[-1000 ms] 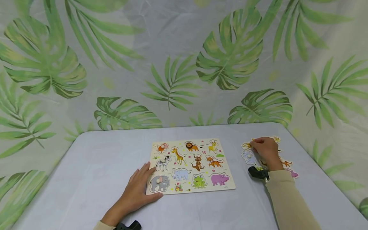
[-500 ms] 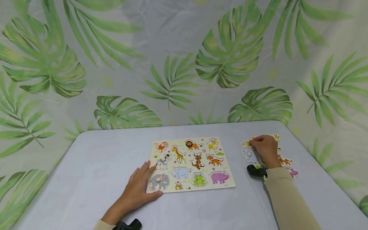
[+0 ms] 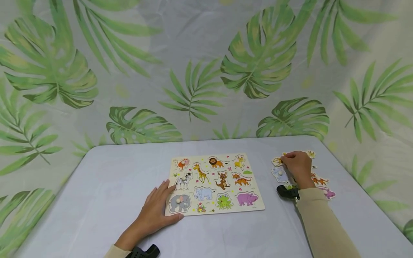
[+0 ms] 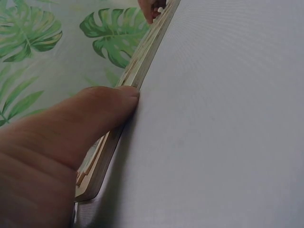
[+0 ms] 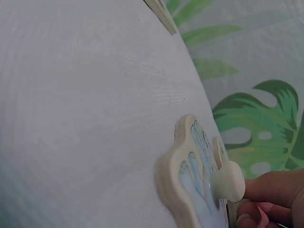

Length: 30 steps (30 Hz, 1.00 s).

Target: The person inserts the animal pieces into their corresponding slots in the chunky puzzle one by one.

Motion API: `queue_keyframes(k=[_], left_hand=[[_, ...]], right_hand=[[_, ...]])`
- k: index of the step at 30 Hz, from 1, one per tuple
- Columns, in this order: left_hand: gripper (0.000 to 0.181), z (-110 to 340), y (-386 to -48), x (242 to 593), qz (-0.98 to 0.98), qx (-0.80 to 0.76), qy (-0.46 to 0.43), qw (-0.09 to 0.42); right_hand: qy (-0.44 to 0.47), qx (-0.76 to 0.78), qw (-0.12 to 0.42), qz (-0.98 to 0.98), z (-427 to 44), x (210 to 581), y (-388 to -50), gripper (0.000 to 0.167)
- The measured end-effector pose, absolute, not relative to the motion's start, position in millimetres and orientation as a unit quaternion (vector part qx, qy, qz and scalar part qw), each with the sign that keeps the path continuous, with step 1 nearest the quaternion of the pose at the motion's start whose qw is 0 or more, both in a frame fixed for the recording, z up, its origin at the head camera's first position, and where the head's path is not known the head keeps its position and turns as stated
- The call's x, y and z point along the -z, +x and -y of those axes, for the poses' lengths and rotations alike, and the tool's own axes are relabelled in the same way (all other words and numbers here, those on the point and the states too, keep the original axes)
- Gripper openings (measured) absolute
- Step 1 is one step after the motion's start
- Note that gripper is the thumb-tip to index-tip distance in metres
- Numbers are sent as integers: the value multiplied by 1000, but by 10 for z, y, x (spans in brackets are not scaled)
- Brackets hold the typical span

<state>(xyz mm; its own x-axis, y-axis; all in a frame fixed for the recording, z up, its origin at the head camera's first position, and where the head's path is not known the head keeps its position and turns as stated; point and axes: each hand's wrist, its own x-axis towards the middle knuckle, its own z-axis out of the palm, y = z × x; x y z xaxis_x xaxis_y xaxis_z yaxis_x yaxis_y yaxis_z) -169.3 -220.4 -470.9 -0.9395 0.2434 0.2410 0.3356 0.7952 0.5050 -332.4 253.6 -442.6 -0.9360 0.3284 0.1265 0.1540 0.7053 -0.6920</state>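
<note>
A wooden animal peg-puzzle board lies flat at the middle of the table in the head view. My left hand rests at its near left corner, fingers extended along the left side and thumb against the front edge. An elephant piece with a knob sits in its recess beside that hand. To the right, my right hand pinches a yellow animal puzzle piece among the loose pieces; the fingers hide most of their grip. A blue puzzle piece with a white knob lies just before the right hand.
Several loose pieces lie around and under the right hand, including a purple one and an orange one. The white table meets a leaf-print cloth at the back. Black wrist cameras sit on both wrists.
The right hand has shifted very slightly, with its fingers staying at the yellow piece. The left hand keeps its place at the board, and the head view has tilted a little.
</note>
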Motion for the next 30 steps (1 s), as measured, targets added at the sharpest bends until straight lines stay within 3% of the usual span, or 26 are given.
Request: queue_keyframes(k=[30], left_hand=[[96, 2196, -1682, 4696, 943, 286, -149, 80]], right_hand=[[-33, -359, 149, 921, -2289, 4327, -3321, 26]])
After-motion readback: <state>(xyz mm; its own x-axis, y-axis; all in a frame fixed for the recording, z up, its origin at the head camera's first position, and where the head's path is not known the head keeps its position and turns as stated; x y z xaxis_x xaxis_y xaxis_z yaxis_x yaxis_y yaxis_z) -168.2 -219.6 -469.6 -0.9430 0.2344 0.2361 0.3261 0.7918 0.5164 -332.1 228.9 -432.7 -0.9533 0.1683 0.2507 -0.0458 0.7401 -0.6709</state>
